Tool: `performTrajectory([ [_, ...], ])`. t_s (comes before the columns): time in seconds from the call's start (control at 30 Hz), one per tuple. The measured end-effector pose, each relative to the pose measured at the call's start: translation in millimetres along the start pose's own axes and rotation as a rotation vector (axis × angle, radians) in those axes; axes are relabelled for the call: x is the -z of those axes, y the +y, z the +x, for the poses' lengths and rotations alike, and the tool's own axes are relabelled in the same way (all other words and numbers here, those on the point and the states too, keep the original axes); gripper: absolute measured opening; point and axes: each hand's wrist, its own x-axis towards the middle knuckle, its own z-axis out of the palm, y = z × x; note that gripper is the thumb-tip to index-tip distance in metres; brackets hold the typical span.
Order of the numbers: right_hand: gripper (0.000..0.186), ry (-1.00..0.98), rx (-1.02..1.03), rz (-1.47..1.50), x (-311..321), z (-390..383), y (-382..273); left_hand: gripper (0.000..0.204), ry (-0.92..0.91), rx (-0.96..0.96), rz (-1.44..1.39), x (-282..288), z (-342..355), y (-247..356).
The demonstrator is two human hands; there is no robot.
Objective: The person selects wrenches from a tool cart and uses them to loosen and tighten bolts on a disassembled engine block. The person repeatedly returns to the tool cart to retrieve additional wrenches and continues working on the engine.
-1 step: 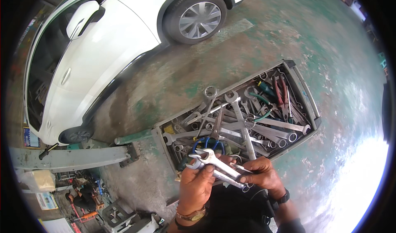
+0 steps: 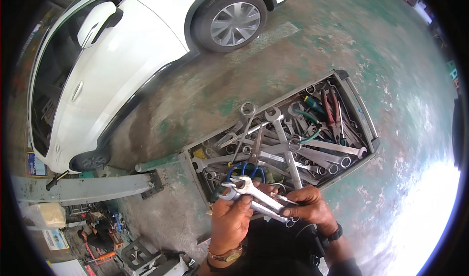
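Note:
My left hand (image 2: pixel 231 220) is closed around several silver open-end wrenches (image 2: pixel 258 195), held in a bundle with their jaws up and to the left. My right hand (image 2: pixel 309 205) grips the lower ends of the bundle, thumb on top, and a slim metal piece (image 2: pixel 283 198) shows by its fingers. Just beyond both hands lies a grey metal tool tray (image 2: pixel 359 102) heaped with tools. Among them are a long combination wrench (image 2: pixel 287 151), blue-handled scissors (image 2: pixel 245 168), red-handled pliers (image 2: pixel 333 112) and several ring-ended wrenches. My palms hide part of the bundle.
A white car (image 2: pixel 132 46) stands beyond the tray on the left, its wheel (image 2: pixel 237 24) near the top. A grey beam (image 2: pixel 83 187) reaches in from the left. Another person (image 2: pixel 100 237) is low at the lower left, among equipment. Worn green floor (image 2: pixel 400 105) extends to the right.

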Motion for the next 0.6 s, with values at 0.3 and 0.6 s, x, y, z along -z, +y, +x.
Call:
performTrajectory([
  [0.3, 0.026, -0.027, 0.000, 0.041, -2.8, -1.6, -4.4, 0.027, 0.110, -0.022, 0.059, 2.9, -1.8, 0.3],
  [0.6, 0.031, -0.056, 0.061, -0.031, 0.6, -6.2, -11.2, 0.030, 0.105, -0.148, 0.059, -0.3, -4.5, -3.1],
])
